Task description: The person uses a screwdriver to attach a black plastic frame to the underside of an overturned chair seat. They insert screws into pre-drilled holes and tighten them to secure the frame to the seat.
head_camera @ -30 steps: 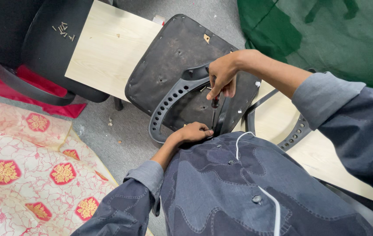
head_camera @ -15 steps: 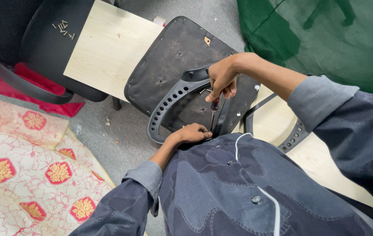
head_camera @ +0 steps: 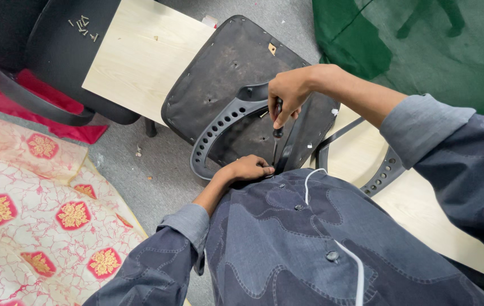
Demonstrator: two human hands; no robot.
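The right hand point(head_camera: 288, 93) grips a screwdriver point(head_camera: 276, 133) upright over the upturned chair seat point(head_camera: 219, 73) on the wooden bench point(head_camera: 140, 56). The left hand point(head_camera: 250, 168), apparently curled, steadies its tip; a slip risks jabbing those fingers.

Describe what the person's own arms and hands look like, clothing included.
Both hands, left hand and right hand, are bare: no gloves, rings or watch visible. Each arm wears a dark blue denim sleeve with wavy patchwork stitching, ending in a lighter grey-blue cuff pushed up the forearm. The matching jacket front has buttons and a white cord.
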